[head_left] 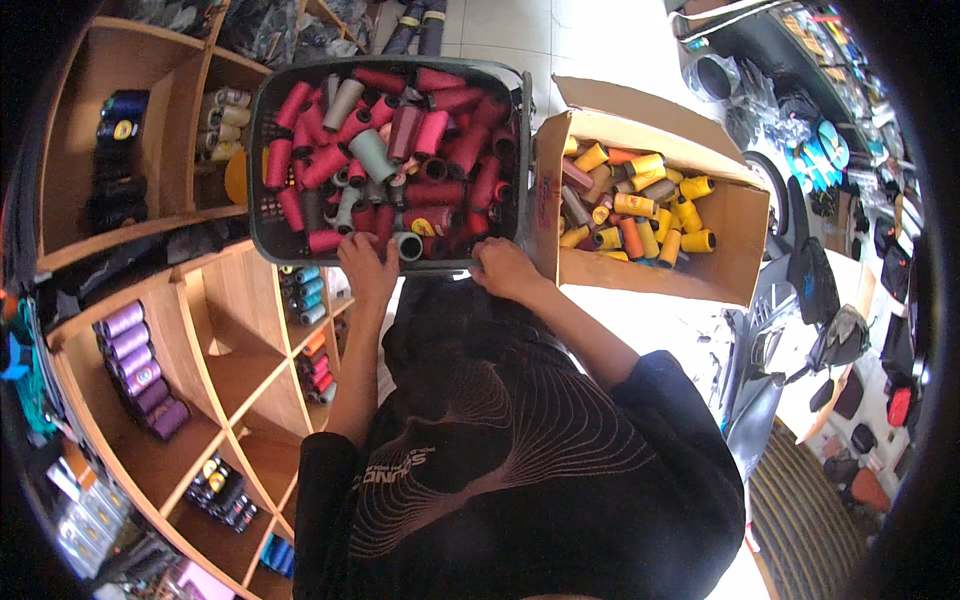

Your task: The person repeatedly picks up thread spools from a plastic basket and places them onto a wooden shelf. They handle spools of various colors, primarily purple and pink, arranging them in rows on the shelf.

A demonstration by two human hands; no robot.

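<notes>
Head view. I read the step in hand as gripping and steadying a dark basket [522, 150], at the upper centre of the frame, among stores of thread. The left hand [370, 272] meets its near rim at left of centre, its fingers bent over the edge and partly closed on it; the right hand [508, 272] is curled more tightly on the same rim, near the basket's lower right corner. I see no spool in either hand, though the undersides of the grips are hidden from me. In my judgement the next move calls for an even, two-handed hold if the basket is to be shifted, or for one hand freed if a spool is to be taken out.

Containers. The basket is heaped with crimson spools [326, 166] lying at all angles, a pale green spool [372, 155] and a grey-beige spool [344, 105] among them. Just beside it, at right of centre, an open cardboard box [655, 281] holds yellow spools [635, 205] mixed with orange and brown ones, loosely tumbled. At the left of the frame, a wooden shelving unit [240, 300] bears purple spools [138, 345] in a neat row within one compartment.
</notes>
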